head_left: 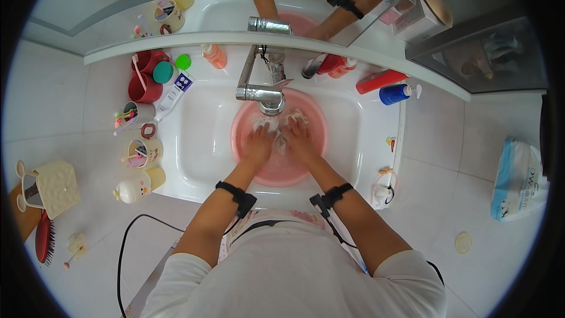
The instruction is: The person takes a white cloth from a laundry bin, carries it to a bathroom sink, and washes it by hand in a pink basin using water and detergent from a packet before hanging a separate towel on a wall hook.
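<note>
A wet-looking white cloth [266,122] lies bunched inside a round pink basin [318,150], which stands in the white sink [203,123] just under the chrome faucet [271,95]. The left hand [257,145] and the right hand [299,142] both reach into the basin from the near side, side by side but apart, each touching a part of the cloth at its far end. The fingers of each hand are slightly spread and point to the far side; their tips run into the folds, so I cannot tell whether they are clamped on the fabric. Each forearm wears a black strap. On the far left of the sink rim are a red cup [145,89], a white and purple tube [175,95] and a teal-lidded jar [163,72]; on the far right lies a blue pump bottle [395,94].
</note>
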Available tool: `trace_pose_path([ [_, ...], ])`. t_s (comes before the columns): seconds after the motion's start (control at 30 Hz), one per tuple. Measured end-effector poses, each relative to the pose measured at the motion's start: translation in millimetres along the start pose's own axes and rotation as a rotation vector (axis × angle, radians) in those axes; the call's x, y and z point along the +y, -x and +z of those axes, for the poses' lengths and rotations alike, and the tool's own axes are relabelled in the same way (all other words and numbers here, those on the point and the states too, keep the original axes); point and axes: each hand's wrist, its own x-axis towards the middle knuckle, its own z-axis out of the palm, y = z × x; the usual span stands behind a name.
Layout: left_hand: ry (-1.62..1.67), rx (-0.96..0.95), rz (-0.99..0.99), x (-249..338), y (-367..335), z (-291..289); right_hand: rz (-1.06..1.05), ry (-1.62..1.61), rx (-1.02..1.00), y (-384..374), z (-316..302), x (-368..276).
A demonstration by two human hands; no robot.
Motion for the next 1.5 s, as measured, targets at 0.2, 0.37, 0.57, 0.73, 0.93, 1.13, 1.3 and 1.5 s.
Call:
trace_pose_path([
  [0.2, -0.193, -0.109, -0.007, -5.8, -14.4, 14.1, -0.087, 0.054, -0.028, -14.5, 15.6, 9.8],
  [0.37, 0.079, -0.341, -0.069, 24.0, -34.3, -38.3, 0.258, -0.278, -0.113, -19.8, 6.6, 26.8],
  [0.57, 1.358, -0.350, -0.150, -15.6, -22.6, -7.7, 0.779, -1.914, -0.358, -11.5, -16.7, 22.9],
  [0.73, 1.849, -0.199, -0.628, -12.9, -25.3, -35.2, 0.652, -1.379, -0.183, 12.0, -29.8, 44.0],
  [0.93, 1.668, -0.215, -0.792, -3.7, -28.5, -52.4, 0.269, -0.722, 0.042, 15.1, -21.6, 15.7],
  [1.13, -0.167, 0.166, 0.076, -3.0, -14.1, -15.3, 0.089, -0.215, -0.062, 12.8, -5.2, -1.7],
  [1.3, -0.146, -0.020, 0.159, -6.0, -2.3, 7.6, 0.029, -0.017, -0.194, 1.6, 5.6, 9.0],
  [1.5, 0.295, -0.278, -0.132, 5.2, -40.7, -21.0, 0.175, -0.268, -0.245, -12.8, 11.1, 22.9],
])
